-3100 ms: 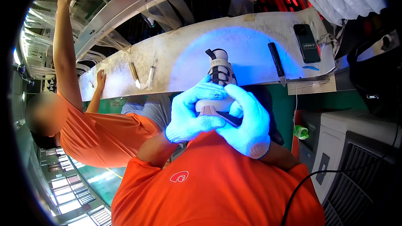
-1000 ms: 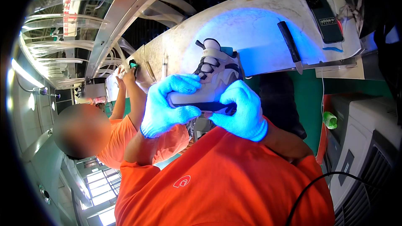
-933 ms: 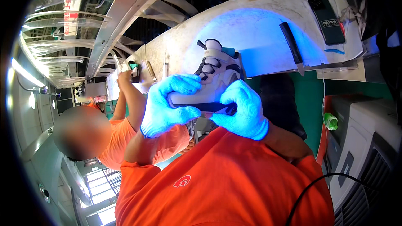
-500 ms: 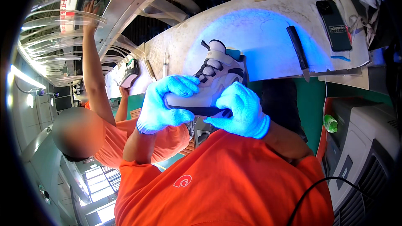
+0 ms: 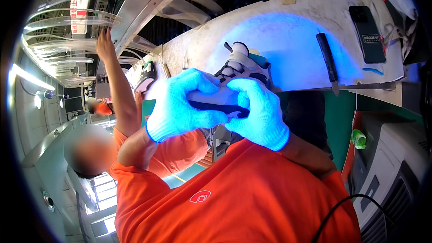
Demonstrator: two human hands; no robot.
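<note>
A grey and white sneaker (image 5: 243,65) with black laces and a dark sole edge is held between my gloved hands at the table's front edge. My left hand (image 5: 182,105) wraps round the toe end, thumb below and fingers over the top. My right hand (image 5: 260,112) grips the sneaker's near side, with fingers bent against the upper and thumb at the sole. Both white knit gloves glow blue under the light. The toe tip is mostly hidden by my left glove.
A dark-handled knife (image 5: 327,58) and a phone (image 5: 368,33) lie on the table (image 5: 292,13) to the right. At the left a co-worker in orange stretches an arm (image 5: 118,85) up; another sneaker (image 5: 146,77) is beside it. A grey machine (image 5: 387,153) stands at lower right.
My left hand has shifted further over the toe, covering more of it. My right fingers have moved up onto the upper. The co-worker's raised hand is lower.
</note>
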